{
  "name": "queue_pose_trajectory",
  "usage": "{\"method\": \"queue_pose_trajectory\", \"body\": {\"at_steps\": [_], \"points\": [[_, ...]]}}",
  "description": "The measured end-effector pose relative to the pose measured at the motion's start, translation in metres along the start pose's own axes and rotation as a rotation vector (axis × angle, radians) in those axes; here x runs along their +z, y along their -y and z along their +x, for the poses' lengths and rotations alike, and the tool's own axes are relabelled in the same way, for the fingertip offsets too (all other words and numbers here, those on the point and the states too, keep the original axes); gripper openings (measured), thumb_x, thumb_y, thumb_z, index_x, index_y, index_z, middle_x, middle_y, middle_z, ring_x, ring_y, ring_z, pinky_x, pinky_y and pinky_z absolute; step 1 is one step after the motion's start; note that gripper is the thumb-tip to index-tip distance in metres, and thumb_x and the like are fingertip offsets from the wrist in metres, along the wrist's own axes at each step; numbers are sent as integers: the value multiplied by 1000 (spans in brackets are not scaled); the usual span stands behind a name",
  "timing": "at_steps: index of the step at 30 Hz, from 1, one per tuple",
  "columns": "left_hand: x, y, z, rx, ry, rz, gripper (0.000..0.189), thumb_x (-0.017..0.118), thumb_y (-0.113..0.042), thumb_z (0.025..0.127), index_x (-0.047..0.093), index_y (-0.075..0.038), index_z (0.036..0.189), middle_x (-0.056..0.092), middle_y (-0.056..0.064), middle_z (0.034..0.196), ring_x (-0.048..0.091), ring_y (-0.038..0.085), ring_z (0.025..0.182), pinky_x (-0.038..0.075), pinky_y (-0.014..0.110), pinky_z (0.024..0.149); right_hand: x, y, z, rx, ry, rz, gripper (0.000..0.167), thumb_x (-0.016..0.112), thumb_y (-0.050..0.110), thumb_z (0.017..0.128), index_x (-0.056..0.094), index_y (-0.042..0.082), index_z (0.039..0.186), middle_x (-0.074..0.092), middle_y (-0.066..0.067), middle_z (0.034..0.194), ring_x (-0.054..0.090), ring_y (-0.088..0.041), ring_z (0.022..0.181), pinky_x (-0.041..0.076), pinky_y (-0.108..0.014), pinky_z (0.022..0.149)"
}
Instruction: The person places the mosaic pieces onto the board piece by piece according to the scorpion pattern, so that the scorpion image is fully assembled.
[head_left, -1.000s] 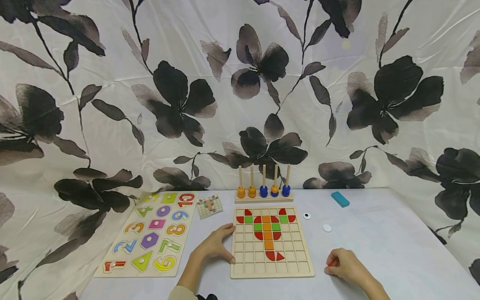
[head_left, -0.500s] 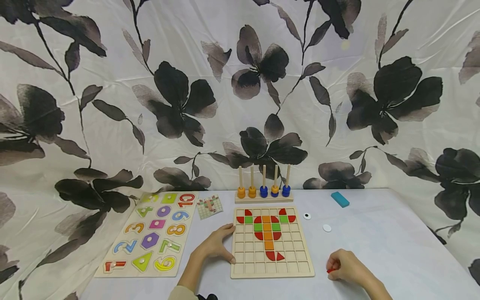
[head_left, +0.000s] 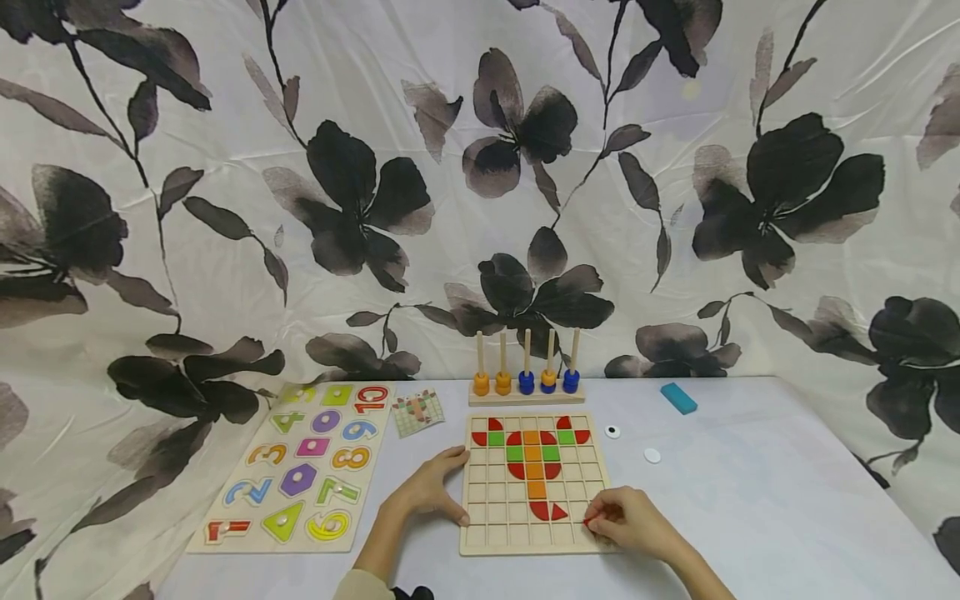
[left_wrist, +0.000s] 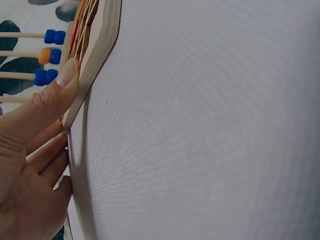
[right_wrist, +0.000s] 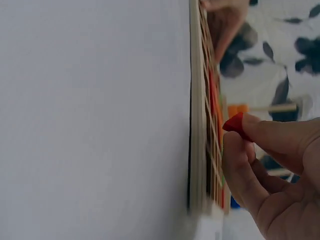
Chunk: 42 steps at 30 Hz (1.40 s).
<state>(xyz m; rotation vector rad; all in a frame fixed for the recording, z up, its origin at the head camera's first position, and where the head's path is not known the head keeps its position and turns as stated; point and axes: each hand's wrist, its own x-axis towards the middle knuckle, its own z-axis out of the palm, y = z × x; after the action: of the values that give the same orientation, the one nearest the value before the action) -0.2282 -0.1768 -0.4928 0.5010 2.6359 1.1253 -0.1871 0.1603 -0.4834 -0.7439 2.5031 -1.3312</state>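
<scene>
My right hand pinches a small red piece between thumb and fingertips, over the right side of the wooden grid board. At the board's left edge, my left hand lies with thumb and fingers spread apart; its thumb touches the rim near the front corner in the left wrist view. Orange squares, green squares and red quarter-round pieces fill several cells. A red triangular piece sits in the lower middle of the grid.
A small pattern card lies beyond the board's left side, beside a number puzzle board. Behind the grid stands a bead-and-peg rack. To the right are a teal block, an eye-like disc and a white disc.
My right hand has carried the red piece left, from the tabletop to over the board's right side. My left hand has stayed at the board's edge.
</scene>
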Motion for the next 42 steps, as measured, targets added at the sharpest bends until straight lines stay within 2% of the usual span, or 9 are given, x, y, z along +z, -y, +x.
{"method": "queue_pose_trajectory", "body": {"at_steps": [5,11,17,21,26,32,37,42], "points": [[0,1,1,-2,3,-5,98,90,-16,54,43,7,137,34,22,147,26,45,135,25,59,109,24,12,19,-41,17,1,4,66,2,83,66,3,79,61,2,71,49,0,60,46,-15,53],[0,4,2,-8,8,-2,98,90,-18,55,43,5,137,33,22,147,27,45,135,24,59,109,41,17,23,-91,-38,-145,9,71,0,78,68,6,72,61,5,68,44,4,58,42,-15,49],[-1,3,2,-15,8,-4,97,90,-17,54,43,5,137,33,22,147,26,45,135,24,59,109,42,20,17,-82,-84,-240,2,73,0,76,74,2,76,65,1,73,52,-1,65,45,-17,54],[-1,3,2,-19,4,1,97,90,-17,54,44,5,137,33,22,147,27,45,135,24,59,109,42,19,18,-105,-83,-210,4,71,2,79,73,4,76,67,3,73,54,-1,66,47,-18,55],[-1,3,2,-16,3,-7,98,90,-18,54,43,5,137,33,22,147,26,46,135,24,60,109,46,20,20,-113,-99,-162,11,70,0,79,66,7,72,63,6,67,47,4,59,44,-16,51],[0,5,3,-11,3,-5,99,90,-18,54,43,5,137,33,22,148,26,45,135,24,60,109,51,23,18,-118,-181,-330,7,75,-3,70,73,3,71,54,4,73,47,-3,67,45,-19,56],[0,4,2,-14,5,-6,98,90,-19,54,43,4,137,33,21,148,26,45,135,24,60,109,50,27,15,-136,-111,-422,9,73,-1,75,75,-3,83,53,4,77,48,-5,68,47,-20,57],[-1,3,1,-13,7,2,97,90,-19,55,43,4,137,33,21,147,27,45,135,24,59,109,49,28,15,-135,-81,-427,7,71,0,77,76,-1,83,54,5,76,48,-3,67,47,-19,56]]}}
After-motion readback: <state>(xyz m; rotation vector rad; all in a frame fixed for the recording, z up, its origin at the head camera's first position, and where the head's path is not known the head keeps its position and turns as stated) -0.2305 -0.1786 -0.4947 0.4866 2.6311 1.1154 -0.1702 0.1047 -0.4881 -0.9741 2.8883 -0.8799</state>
